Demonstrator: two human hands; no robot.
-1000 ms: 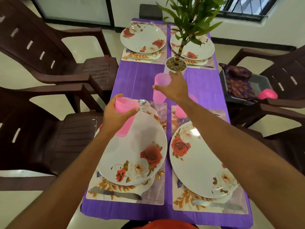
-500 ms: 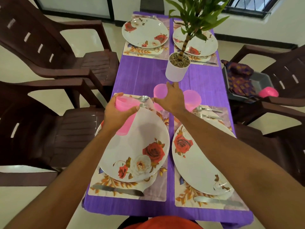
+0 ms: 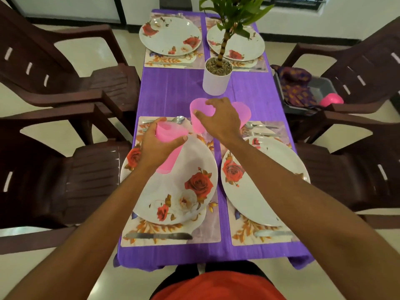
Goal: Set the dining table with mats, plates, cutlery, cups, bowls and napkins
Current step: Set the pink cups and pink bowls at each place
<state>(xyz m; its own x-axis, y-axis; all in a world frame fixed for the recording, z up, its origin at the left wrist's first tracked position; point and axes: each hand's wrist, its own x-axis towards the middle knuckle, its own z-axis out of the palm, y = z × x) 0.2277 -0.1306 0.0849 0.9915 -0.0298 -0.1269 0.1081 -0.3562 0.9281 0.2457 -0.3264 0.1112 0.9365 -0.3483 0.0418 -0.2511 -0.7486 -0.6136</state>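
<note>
Smooth translucent pink cup (image 3: 171,132) held in left grip (image 3: 154,148), fingers wrapped round it, over glossy round rose-print plate (image 3: 188,180), lower centre. Right grip (image 3: 221,121) curled on rim of second pink cup (image 3: 197,122), frame centre. Ribbed purple desk (image 3: 173,89) bare up to white cylindrical pot (image 3: 216,83).

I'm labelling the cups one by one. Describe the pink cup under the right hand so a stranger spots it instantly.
Find the white plant pot mid-table. Just nearer than it, the middle cup stands on the purple cloth, the right hand gripping its rim from above. The left cup is held over a plate by the left hand; the right cup stands ungripped.
</note>
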